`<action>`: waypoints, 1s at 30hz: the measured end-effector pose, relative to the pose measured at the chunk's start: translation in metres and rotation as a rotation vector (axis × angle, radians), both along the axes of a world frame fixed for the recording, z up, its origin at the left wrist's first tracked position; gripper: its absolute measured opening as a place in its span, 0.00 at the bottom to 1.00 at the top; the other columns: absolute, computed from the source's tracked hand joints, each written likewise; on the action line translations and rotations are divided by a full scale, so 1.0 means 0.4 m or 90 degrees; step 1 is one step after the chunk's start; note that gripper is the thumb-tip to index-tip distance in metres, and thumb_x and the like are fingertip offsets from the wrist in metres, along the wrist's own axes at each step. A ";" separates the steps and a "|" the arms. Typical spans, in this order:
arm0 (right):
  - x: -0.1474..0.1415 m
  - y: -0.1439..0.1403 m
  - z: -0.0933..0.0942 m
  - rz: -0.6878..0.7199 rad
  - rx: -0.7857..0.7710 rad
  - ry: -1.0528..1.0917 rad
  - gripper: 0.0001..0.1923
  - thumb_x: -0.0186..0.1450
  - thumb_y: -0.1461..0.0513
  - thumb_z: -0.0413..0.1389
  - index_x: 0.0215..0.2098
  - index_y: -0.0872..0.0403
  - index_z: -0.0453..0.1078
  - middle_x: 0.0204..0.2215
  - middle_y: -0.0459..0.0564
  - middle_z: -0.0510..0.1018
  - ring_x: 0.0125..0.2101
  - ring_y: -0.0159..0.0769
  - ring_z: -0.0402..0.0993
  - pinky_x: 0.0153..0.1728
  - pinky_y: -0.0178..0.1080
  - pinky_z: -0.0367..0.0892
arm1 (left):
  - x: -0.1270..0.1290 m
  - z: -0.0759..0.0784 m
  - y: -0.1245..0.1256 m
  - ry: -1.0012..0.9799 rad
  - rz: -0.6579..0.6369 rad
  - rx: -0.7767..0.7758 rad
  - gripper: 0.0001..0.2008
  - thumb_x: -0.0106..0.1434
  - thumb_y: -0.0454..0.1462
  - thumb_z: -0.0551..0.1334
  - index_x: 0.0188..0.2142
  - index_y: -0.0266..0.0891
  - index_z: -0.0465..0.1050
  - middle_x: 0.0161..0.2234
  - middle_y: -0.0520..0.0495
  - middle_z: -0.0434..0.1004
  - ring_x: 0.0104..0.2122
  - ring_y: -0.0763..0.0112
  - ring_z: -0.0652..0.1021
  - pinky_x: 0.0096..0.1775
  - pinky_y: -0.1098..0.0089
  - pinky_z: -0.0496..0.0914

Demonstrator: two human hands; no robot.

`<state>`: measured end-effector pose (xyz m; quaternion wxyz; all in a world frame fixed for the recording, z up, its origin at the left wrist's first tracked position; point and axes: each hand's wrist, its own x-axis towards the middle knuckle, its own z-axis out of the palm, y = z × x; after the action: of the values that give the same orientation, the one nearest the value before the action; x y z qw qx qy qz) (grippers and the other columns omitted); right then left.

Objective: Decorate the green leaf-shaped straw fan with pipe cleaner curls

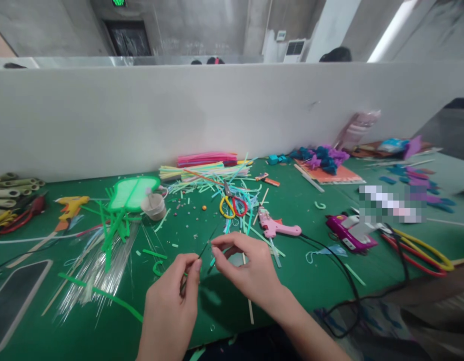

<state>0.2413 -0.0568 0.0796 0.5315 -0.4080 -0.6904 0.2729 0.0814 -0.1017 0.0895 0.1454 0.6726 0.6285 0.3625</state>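
Between the thumb and fingers of my left hand is a thin dark stick or wire, pointing up and to the right. My right hand is pinched at its far end; whatever tiny thing sits in those fingertips is too small to make out. Beyond my hands lie scissors with red and yellow handles, on a heap of cut pastel strips. A pink glue gun rests to the right. Left of the scissors, small beads are scattered near a small cup.
A yellow glue gun, clear thin strips and a phone lie left. At right are a purple device, a black cable and a red-and-yellow-handled tool. A white partition closes the back.
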 end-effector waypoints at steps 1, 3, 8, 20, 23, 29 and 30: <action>-0.006 -0.001 0.001 0.004 -0.030 0.015 0.05 0.62 0.65 0.59 0.36 0.53 0.76 0.29 0.47 0.82 0.25 0.30 0.78 0.27 0.31 0.75 | 0.001 0.000 -0.001 0.001 0.001 0.004 0.11 0.68 0.44 0.55 0.37 0.43 0.74 0.24 0.54 0.77 0.21 0.71 0.77 0.24 0.75 0.68; -0.015 0.000 0.002 0.010 -0.068 0.044 0.05 0.61 0.65 0.59 0.36 0.53 0.77 0.29 0.47 0.83 0.25 0.31 0.79 0.28 0.32 0.76 | 0.002 0.000 -0.002 0.002 -0.001 0.011 0.11 0.68 0.44 0.56 0.39 0.43 0.74 0.25 0.54 0.78 0.22 0.72 0.78 0.25 0.76 0.69; -0.021 0.005 0.009 0.014 -0.108 0.080 0.03 0.60 0.65 0.60 0.32 0.53 0.77 0.25 0.46 0.82 0.24 0.32 0.78 0.28 0.33 0.76 | 0.008 -0.002 -0.005 0.019 0.001 0.025 0.11 0.68 0.42 0.55 0.38 0.43 0.75 0.25 0.53 0.79 0.22 0.71 0.78 0.25 0.76 0.69; -0.048 0.020 0.013 -0.019 -0.178 0.125 0.02 0.57 0.65 0.58 0.26 0.54 0.73 0.21 0.45 0.77 0.21 0.30 0.74 0.23 0.31 0.71 | 0.022 -0.015 0.007 0.016 0.003 0.037 0.12 0.69 0.41 0.54 0.36 0.42 0.74 0.25 0.52 0.77 0.21 0.72 0.76 0.25 0.75 0.67; -0.049 0.018 0.015 -0.001 -0.199 0.141 0.02 0.57 0.64 0.58 0.27 0.54 0.73 0.21 0.45 0.77 0.22 0.30 0.74 0.24 0.31 0.71 | 0.017 -0.012 0.009 -0.028 0.010 0.015 0.12 0.68 0.42 0.54 0.37 0.42 0.75 0.22 0.54 0.74 0.19 0.73 0.74 0.23 0.76 0.66; -0.049 0.018 0.014 0.073 -0.263 0.210 0.05 0.57 0.61 0.60 0.31 0.55 0.74 0.25 0.48 0.80 0.26 0.33 0.78 0.28 0.34 0.73 | 0.009 -0.008 0.010 -0.064 0.003 -0.024 0.13 0.68 0.44 0.55 0.39 0.41 0.74 0.20 0.57 0.70 0.17 0.75 0.70 0.21 0.77 0.63; -0.048 0.019 0.012 0.083 -0.275 0.227 0.05 0.57 0.61 0.60 0.30 0.55 0.73 0.24 0.47 0.79 0.25 0.33 0.77 0.28 0.34 0.73 | 0.009 -0.008 0.010 -0.063 -0.002 -0.023 0.13 0.68 0.44 0.55 0.39 0.41 0.74 0.20 0.57 0.70 0.17 0.75 0.70 0.21 0.77 0.63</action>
<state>0.2221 -0.0490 0.0846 0.5265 -0.4118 -0.5371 0.5146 0.0852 -0.0978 0.0863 0.1890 0.6518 0.6262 0.3838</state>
